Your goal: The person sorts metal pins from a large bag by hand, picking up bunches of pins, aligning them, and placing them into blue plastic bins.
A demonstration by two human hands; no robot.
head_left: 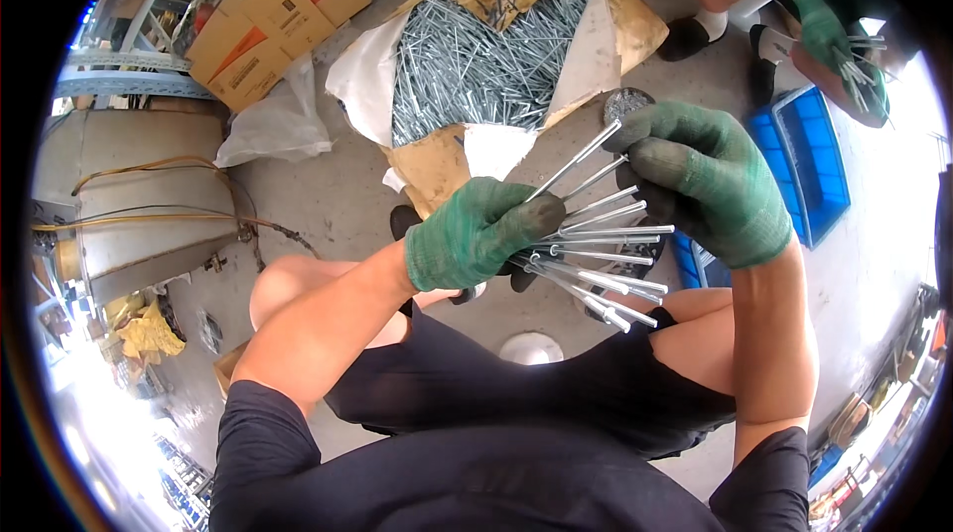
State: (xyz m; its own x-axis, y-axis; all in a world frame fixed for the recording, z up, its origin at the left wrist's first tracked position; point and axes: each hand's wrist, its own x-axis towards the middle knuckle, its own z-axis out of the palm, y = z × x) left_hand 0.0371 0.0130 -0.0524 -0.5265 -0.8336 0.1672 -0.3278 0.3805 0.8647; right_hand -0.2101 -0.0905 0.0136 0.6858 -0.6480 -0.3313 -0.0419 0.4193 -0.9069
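Rods, bright zinc-grey steel, long and slender with stepped or threaded tips, held as a fan (596, 244) above the person's knees. Left hand (476, 232), in a green knit glove darkened at the fingertips, is closed around the gathered ends, so that the free ends splay toward the right. Right hand (707, 180), gloved alike, has its fingers curled over the uppermost rods, thumb and forefinger nipping one near its tip. Handling note: it seems best to keep the left fist firm at the gathered end and draw or square up one piece at a time, since smooth metal slides readily through fabric and the fan could spill. Stock pile (476, 61) of like rods, a tangled glinting heap, lies on white sheeting and torn brown cardboard on the concrete floor ahead. Blue plastic crate (819, 165), rigid and rectangular, stands just to the right. Co-worker's gloved hand (824, 26) grips a smaller bunch at upper right.
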